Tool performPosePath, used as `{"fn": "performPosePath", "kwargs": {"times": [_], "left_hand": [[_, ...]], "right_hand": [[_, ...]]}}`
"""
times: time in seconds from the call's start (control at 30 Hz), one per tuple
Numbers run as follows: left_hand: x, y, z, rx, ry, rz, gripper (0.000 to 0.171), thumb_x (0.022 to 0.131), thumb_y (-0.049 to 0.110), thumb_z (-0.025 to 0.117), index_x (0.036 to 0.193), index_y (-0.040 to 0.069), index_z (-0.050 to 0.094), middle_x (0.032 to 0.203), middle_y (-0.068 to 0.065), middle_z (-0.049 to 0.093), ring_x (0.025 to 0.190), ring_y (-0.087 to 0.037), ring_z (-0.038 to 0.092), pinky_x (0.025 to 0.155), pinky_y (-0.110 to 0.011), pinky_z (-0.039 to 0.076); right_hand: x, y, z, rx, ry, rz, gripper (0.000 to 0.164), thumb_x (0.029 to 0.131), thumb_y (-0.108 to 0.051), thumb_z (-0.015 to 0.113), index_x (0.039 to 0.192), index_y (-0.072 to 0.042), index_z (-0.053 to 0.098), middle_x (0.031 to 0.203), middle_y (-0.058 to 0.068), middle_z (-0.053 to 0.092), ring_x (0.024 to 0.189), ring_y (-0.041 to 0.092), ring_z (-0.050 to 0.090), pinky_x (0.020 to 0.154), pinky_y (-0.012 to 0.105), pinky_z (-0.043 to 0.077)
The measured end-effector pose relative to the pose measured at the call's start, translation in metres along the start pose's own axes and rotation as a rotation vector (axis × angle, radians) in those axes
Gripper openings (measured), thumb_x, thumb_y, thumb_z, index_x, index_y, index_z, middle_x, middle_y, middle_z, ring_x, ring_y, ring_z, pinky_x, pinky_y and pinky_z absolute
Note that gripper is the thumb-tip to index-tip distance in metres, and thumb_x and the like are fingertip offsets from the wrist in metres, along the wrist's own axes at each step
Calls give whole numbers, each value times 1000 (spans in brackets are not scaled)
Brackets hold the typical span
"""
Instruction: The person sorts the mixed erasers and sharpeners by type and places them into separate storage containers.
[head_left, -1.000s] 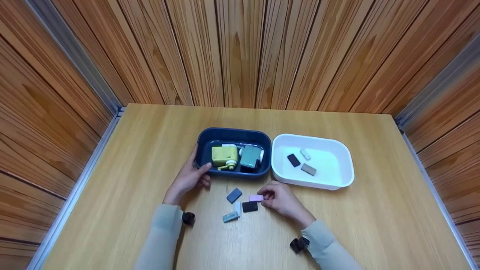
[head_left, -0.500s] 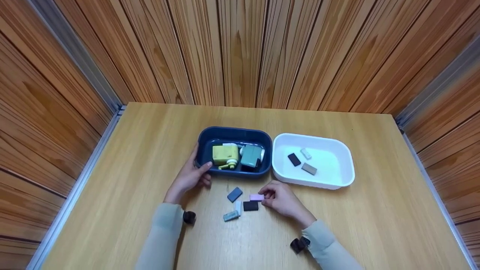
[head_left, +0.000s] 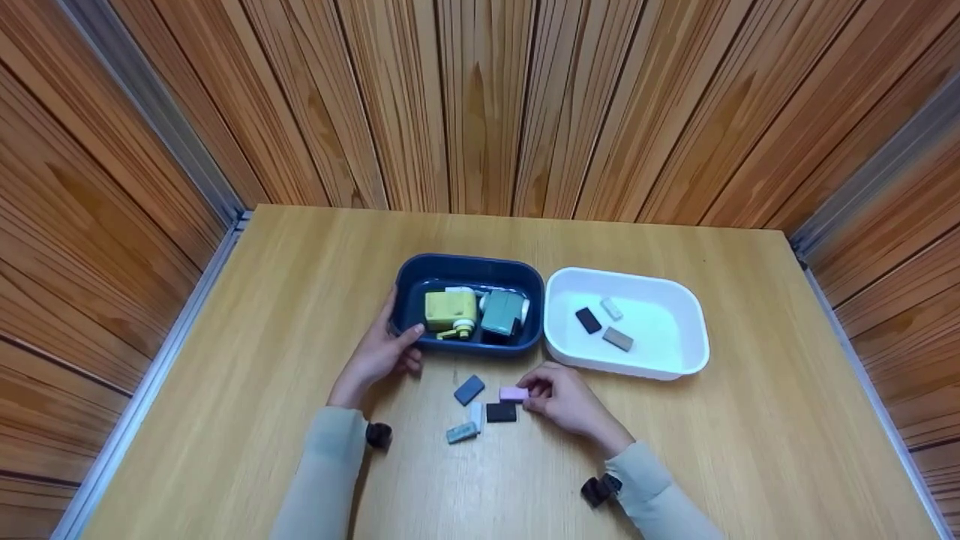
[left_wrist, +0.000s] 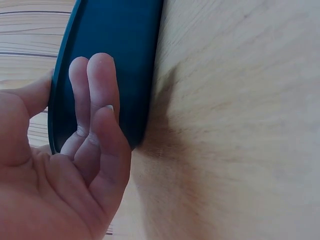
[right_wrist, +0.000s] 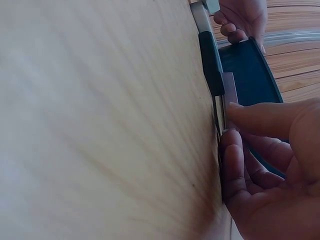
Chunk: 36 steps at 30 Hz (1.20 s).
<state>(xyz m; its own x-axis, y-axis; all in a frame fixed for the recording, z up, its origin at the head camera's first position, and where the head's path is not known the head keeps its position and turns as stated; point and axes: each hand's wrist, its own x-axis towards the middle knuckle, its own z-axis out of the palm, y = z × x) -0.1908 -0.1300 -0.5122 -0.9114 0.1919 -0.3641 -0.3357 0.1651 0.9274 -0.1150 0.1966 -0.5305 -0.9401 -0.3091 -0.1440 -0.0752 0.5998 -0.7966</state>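
Note:
My left hand (head_left: 381, 356) grips the front left corner of the navy tub (head_left: 469, 346), its thumb over the rim; in the left wrist view several fingers lie along the tub's outer wall (left_wrist: 132, 45). Inside the tub sit a yellow crank pencil sharpener (head_left: 448, 309) and a teal one (head_left: 501, 313). My right hand (head_left: 566, 401) pinches the right end of a pink eraser (head_left: 513, 394) between thumb and fingers. Right in front of it lies a black eraser (head_left: 501, 412). Near them on the table are a dark blue eraser (head_left: 469, 390), a white one (head_left: 476, 414) and a light blue one (head_left: 461, 433).
A white tub (head_left: 667, 330) stands right beside the navy one. It holds a black eraser (head_left: 588, 320), a grey one (head_left: 617, 339) and a whitish one (head_left: 610, 308). Wood-grain panels (head_left: 480, 112) rise behind the table (head_left: 750, 420) and at both sides.

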Motion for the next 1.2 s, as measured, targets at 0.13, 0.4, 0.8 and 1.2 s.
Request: {"fn": "performPosePath", "kwargs": {"times": [0.13,0.4,0.8,1.2], "left_hand": [[0,0,0,-12,1,-5,85,98,34,66,155,54,6,87,-21,66,73,-33,69,68,-38,57],[-1,0,1,-5,10,-13,83,98,35,64,154,55,6,87,-21,67,74,-33,70,69,-39,56],[-1,4,-1,-7,-22,-6,85,99,32,63,156,50,3,89,-21,65,76,-34,69,73,-41,58],[1,-1,-1,-1,-4,9,84,98,35,64,155,54,6,90,-20,65,76,-33,69,71,-38,57]], "right_hand": [[-1,0,-1,18,-7,-2,21,87,-6,73,106,-15,73,97,-1,61,84,15,60,72,30,52],[-5,1,-5,75,-18,21,23,87,-5,73,108,-15,73,98,1,60,80,18,60,63,30,53],[-11,-12,-19,52,57,-91,22,85,-4,75,105,-12,73,93,-1,63,85,17,60,74,30,51],[-22,-38,-31,124,37,-92,22,89,-11,75,110,-17,72,100,-3,64,89,19,60,78,32,53]]}}
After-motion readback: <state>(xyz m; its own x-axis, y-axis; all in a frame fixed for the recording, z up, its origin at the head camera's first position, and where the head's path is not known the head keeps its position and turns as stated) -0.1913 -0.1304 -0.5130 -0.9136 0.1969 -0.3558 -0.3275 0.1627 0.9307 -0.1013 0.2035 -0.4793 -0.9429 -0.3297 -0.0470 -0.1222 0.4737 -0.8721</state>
